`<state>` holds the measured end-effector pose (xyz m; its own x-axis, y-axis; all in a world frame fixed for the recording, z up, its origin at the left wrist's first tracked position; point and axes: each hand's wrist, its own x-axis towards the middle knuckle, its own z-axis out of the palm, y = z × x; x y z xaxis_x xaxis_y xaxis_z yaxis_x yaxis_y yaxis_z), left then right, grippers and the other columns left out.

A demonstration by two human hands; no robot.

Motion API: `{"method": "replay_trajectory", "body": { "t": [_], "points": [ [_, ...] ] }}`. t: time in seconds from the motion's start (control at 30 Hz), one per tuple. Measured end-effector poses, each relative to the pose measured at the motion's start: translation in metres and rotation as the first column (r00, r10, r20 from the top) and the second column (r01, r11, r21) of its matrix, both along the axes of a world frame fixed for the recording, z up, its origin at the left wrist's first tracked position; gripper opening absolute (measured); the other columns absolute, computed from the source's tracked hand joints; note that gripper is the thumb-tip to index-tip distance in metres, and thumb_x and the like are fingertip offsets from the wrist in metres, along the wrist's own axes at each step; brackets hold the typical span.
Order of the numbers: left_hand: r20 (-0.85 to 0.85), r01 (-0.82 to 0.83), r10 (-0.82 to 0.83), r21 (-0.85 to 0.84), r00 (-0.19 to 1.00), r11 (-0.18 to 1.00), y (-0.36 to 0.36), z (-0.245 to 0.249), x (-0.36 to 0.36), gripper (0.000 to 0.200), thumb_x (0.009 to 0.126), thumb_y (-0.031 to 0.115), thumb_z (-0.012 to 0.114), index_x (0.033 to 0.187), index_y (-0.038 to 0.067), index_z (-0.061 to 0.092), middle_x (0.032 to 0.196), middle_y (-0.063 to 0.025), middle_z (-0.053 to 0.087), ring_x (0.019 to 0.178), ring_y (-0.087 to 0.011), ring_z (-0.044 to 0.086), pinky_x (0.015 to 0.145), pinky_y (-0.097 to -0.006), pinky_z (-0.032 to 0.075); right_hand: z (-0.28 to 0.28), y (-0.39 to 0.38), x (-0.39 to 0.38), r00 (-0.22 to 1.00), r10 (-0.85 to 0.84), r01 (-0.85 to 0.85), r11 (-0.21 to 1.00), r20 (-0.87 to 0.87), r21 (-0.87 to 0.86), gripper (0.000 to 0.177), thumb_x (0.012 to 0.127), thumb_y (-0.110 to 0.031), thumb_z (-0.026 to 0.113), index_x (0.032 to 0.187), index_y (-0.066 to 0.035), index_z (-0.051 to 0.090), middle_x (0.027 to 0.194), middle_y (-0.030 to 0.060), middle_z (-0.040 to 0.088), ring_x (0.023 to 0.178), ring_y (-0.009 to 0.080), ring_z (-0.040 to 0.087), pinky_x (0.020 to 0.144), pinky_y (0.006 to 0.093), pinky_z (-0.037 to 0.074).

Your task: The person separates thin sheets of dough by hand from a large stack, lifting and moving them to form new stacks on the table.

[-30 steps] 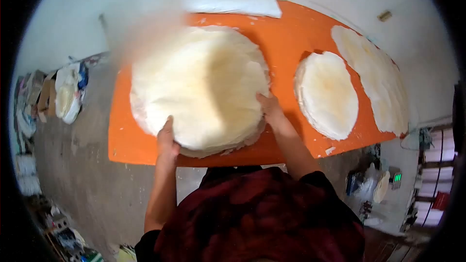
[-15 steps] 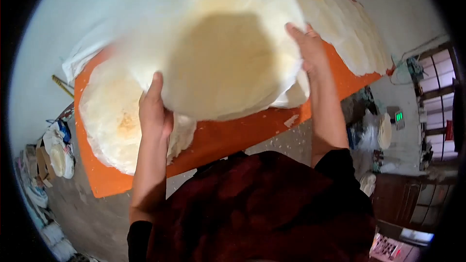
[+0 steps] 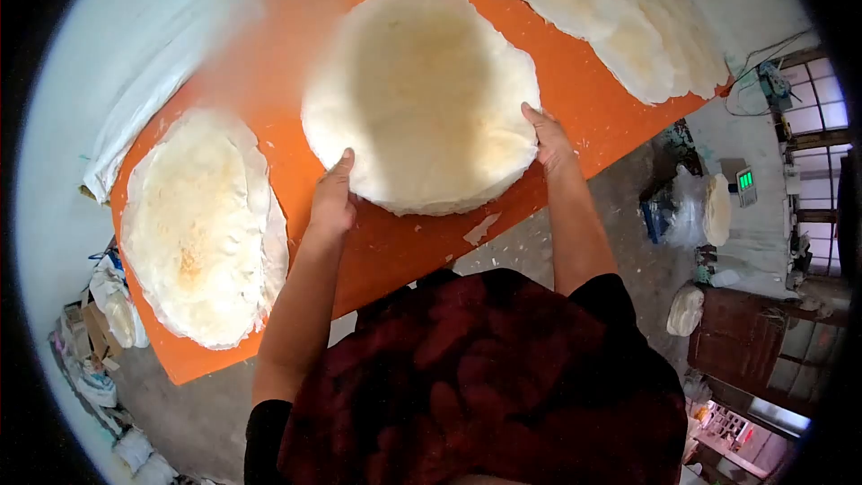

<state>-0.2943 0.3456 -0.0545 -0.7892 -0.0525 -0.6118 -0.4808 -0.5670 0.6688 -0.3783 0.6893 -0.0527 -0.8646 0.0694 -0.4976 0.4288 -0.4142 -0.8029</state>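
A thick stack of thin round flatbreads (image 3: 431, 117) lies near the middle of the orange tabletop, with a dark shadow across its top. My left hand (image 3: 334, 198) grips its near left edge, thumb up along the side and fingers mostly hidden. On the right edge, my right hand (image 3: 548, 136) pinches the rim with the thumb over the top sheet. A smaller pile of flatbreads (image 3: 193, 233), with a browned spot, rests on the left part of the table. Another spread of overlapping flatbreads (image 3: 593, 9) covers the far right.
The orange table (image 3: 287, 90) slants across the view. A torn scrap (image 3: 482, 228) lies by its near edge. White cloth (image 3: 144, 117) runs along the far left side. A green-lit digital display (image 3: 745, 181) and plastic bags (image 3: 687, 207) stand off to the right.
The raised flatbread has come down onto the central stack, between both hands. My hands moved lower with it, and the view shifted so more of the orange table shows.
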Motion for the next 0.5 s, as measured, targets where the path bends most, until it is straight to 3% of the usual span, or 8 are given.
{"method": "replay_trajectory", "body": {
  "t": [0.13, 0.23, 0.3, 0.33, 0.37, 0.4, 0.47, 0.5],
  "points": [
    [-0.089, -0.03, 0.039, 0.103, 0.995, 0.994, 0.004, 0.005, 0.004, 0.041, 0.082, 0.025, 0.061, 0.109, -0.006, 0.052, 0.106, -0.0129, 0.057, 0.096, -0.0226, 0.055, 0.083, -0.0331, 0.044, -0.006, 0.005, 0.005, 1.0, -0.012, 0.012, 1.0, -0.018, -0.02, 0.043, 0.081, -0.016, 0.061, 0.116, 0.002, 0.045, 0.108, 0.0139, 0.057, 0.094, 0.0227, 0.057, 0.082, 0.0354, 0.047],
    [-0.088, 0.013, -0.008, 0.059, 0.996, 0.998, 0.004, 0.021, 0.005, 0.043, 0.083, 0.024, 0.061, 0.11, -0.008, 0.05, 0.107, -0.0135, 0.057, 0.098, -0.0235, 0.054, 0.086, -0.0338, 0.044, -0.006, 0.006, 0.004, 0.999, 0.035, -0.035, 0.999, -0.032, 0.007, 0.044, 0.082, -0.017, 0.06, 0.116, 0.004, 0.044, 0.108, 0.0141, 0.056, 0.094, 0.0219, 0.057, 0.08, 0.0347, 0.047],
    [0.021, 0.122, -0.12, -0.197, 0.993, 0.973, 0.0, 0.048, 0.008, 0.042, 0.082, 0.024, 0.062, 0.108, -0.007, 0.051, 0.106, -0.0142, 0.058, 0.097, -0.0232, 0.054, 0.083, -0.0334, 0.044, -0.013, 0.014, -0.003, 0.996, 0.088, -0.087, 0.991, 0.003, 0.099, 0.045, 0.082, -0.017, 0.059, 0.117, 0.006, 0.043, 0.108, 0.014, 0.056, 0.094, 0.0213, 0.056, 0.079, 0.034, 0.047],
    [0.101, 0.208, -0.183, -0.377, 0.978, 0.902, -0.004, 0.064, 0.008, 0.042, 0.081, 0.024, 0.062, 0.107, -0.007, 0.052, 0.105, -0.0145, 0.058, 0.097, -0.023, 0.055, 0.081, -0.0331, 0.044, 0.008, 0.009, -0.002, 0.995, 0.091, -0.102, 0.94, 0.049, 0.325, 0.051, 0.081, -0.02, 0.06, 0.119, 0.007, 0.04, 0.113, 0.0177, 0.053, 0.099, 0.0255, 0.054, 0.083, 0.0358, 0.044],
    [0.193, 0.298, -0.229, -0.535, 0.954, 0.79, -0.008, 0.072, 0.005, 0.041, 0.081, 0.024, 0.062, 0.107, -0.007, 0.052, 0.104, -0.0147, 0.059, 0.097, -0.0228, 0.055, 0.08, -0.0328, 0.045, 0.027, 0.0, 0.002, 0.996, 0.064, -0.017, 0.809, -0.059, 0.587, 0.054, 0.08, -0.021, 0.061, 0.12, 0.008, 0.039, 0.114, 0.0194, 0.051, 0.101, 0.0275, 0.052, 0.085, 0.036, 0.043],
    [0.08, 0.219, -0.236, -0.721, 0.969, 0.657, -0.014, 0.072, 0.001, 0.04, 0.081, 0.024, 0.062, 0.106, -0.005, 0.053, 0.107, -0.0165, 0.057, 0.1, -0.024, 0.053, 0.08, -0.0332, 0.044, 0.046, -0.013, 0.008, 0.984, 0.064, 0.094, 0.608, -0.167, 0.788, 0.056, 0.079, -0.023, 0.061, 0.12, 0.008, 0.038, 0.116, 0.0211, 0.049, 0.104, 0.0295, 0.051, 0.088, 0.0363, 0.041],
    [-0.124, -0.022, -0.309, -0.949, 0.943, 0.315, -0.026, 0.068, -0.007, 0.038, 0.08, 0.025, 0.061, 0.105, -0.003, 0.054, 0.112, -0.0199, 0.053, 0.106, -0.0264, 0.05, 0.081, -0.034, 0.043, 0.073, -0.03, 0.018, 0.897, 0.261, 0.292, 0.259, -0.357, 0.921, 0.067, 0.075, -0.031, 0.063, 0.124, 0.005, 0.036, 0.123, 0.0262, 0.04, 0.116, 0.0358, 0.039, 0.096, 0.0428, 0.031],
    [-0.214, -0.145, -0.388, -0.969, 0.897, 0.199, -0.021, 0.077, -0.015, 0.038, 0.079, 0.025, 0.061, 0.106, -0.002, 0.054, 0.116, -0.0201, 0.05, 0.108, -0.0281, 0.048, 0.084, -0.0353, 0.041, 0.073, -0.041, 0.024, 0.87, 0.369, 0.289, 0.154, -0.326, 0.945, 0.067, 0.075, -0.032, 0.062, 0.125, 0.003, 0.037, 0.124, 0.0257, 0.039, 0.117, 0.0368, 0.037, 0.096, 0.0458, 0.029]
  ]
}}
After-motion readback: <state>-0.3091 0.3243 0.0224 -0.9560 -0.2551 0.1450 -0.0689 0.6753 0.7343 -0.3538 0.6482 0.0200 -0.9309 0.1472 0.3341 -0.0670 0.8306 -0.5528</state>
